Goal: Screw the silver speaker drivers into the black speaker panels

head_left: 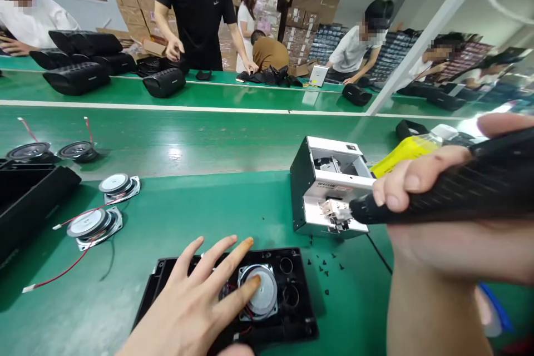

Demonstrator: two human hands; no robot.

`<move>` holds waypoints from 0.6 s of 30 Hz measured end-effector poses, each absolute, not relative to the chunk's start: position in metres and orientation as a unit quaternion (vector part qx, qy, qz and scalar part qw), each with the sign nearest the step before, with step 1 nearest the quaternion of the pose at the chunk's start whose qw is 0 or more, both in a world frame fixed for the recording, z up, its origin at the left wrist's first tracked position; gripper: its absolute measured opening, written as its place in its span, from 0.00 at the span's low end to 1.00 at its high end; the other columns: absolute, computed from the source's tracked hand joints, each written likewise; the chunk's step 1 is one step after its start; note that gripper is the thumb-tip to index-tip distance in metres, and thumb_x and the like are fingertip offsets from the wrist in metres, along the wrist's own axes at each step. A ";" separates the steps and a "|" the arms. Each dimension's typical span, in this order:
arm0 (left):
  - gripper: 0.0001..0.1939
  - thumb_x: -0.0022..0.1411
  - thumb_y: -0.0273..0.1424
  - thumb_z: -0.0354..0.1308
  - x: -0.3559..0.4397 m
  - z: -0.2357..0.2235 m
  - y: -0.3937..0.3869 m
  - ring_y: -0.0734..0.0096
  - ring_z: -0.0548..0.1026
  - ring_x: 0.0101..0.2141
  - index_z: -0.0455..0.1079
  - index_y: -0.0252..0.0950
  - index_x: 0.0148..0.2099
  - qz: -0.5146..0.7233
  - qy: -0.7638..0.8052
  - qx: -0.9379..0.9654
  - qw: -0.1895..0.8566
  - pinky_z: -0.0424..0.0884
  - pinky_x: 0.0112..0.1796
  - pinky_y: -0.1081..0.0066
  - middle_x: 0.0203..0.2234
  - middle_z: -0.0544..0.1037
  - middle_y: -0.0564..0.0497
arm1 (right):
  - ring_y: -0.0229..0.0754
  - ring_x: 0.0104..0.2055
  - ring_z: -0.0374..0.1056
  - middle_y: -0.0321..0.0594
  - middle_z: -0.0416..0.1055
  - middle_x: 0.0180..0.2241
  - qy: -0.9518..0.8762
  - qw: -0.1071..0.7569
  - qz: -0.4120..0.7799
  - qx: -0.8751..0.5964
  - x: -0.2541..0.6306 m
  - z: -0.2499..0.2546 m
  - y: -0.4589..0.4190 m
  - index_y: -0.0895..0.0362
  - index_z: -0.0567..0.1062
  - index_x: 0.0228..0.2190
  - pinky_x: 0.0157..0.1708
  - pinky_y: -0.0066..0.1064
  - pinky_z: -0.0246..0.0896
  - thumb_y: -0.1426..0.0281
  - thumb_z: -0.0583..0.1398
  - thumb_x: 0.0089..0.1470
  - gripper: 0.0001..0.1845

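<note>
My left hand (200, 300) lies with fingers spread over a black speaker housing (304, 320), open side up. Its thumb touches the round silver back of a speaker driver (265, 297) seated inside. My right hand (425, 172) is wrapped round a black electric screwdriver (471, 189) held level, slightly blurred. The screwdriver's tip points left, at the metal outlet of a silver-and-black screw feeder (334, 189); whether it touches a screw there cannot be made out. Several small black screws (323, 267) lie loose on the green mat between housing and feeder.
Loose speaker drivers with red wires (89, 225) lie at left, beside a large black casing (37, 200). A yellow-labelled bottle (400, 154) is behind the feeder, whose cable (379, 253) trails right. Across the green bench, several people work among black speakers (77, 78).
</note>
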State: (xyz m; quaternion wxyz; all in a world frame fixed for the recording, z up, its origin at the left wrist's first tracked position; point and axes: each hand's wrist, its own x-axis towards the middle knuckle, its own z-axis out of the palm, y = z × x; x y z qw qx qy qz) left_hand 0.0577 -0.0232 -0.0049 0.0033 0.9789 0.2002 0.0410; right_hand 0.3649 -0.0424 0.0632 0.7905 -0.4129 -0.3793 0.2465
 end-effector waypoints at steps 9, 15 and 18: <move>0.39 0.51 0.33 0.67 0.048 -0.010 -0.035 0.33 0.60 0.66 0.65 0.55 0.65 0.075 0.260 0.961 0.065 0.56 0.59 0.35 0.73 0.55 0.44 | 0.38 0.15 0.56 0.34 0.62 0.19 -0.451 0.779 0.114 -0.420 0.374 0.041 -0.021 0.53 0.78 0.41 0.10 0.29 0.50 0.34 0.59 0.53 0.37; 0.40 0.44 0.23 0.64 0.055 0.003 -0.033 0.38 0.63 0.64 0.69 0.53 0.61 0.057 0.268 0.959 0.072 0.60 0.56 0.40 0.71 0.60 0.44 | 0.39 0.16 0.57 0.34 0.62 0.20 -0.430 0.782 0.128 -0.433 0.362 0.046 -0.026 0.53 0.80 0.44 0.11 0.30 0.50 0.34 0.58 0.54 0.37; 0.39 0.47 0.25 0.67 0.062 0.003 -0.036 0.38 0.64 0.63 0.69 0.53 0.62 0.053 0.273 0.956 0.087 0.58 0.57 0.38 0.69 0.62 0.41 | 0.38 0.17 0.57 0.33 0.63 0.21 -0.425 0.770 0.183 -0.440 0.368 0.044 -0.035 0.49 0.80 0.48 0.12 0.31 0.51 0.33 0.62 0.48 0.39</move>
